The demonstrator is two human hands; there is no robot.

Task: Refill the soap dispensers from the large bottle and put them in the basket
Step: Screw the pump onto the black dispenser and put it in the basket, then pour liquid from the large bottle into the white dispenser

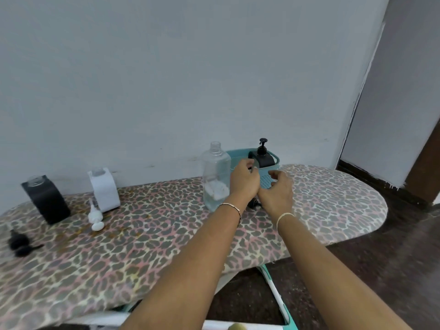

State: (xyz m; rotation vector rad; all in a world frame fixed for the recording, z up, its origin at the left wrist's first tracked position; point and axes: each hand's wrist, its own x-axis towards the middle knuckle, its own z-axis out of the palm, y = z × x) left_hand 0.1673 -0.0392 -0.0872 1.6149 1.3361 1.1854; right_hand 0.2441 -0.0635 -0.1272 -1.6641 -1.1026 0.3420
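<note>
A person reaches over a leopard-print ironing board (166,234). By the wall, a teal plastic basket (266,181) holds a black pump-topped soap dispenser (263,157). A large clear uncapped bottle (215,177) stands just beside it. The left hand (245,181) curls at the basket's front; whether it grips anything, I cannot tell. The right hand (277,190) hovers alongside, fingers loosely bent, holding nothing. Well apart stand an open black dispenser (46,198) and a white dispenser (104,189).

Three soap dispensers stand on the ironing board (166,234): a black pump dispenser (263,156) in the one teal basket (265,182) at the far edge, and an open black dispenser (46,201) and an open white dispenser (104,189) toward the left end. There is one large clear bottle (215,177). Two loose pump heads lie near the left end, a white pump head (95,216) and a black pump head (20,242).
</note>
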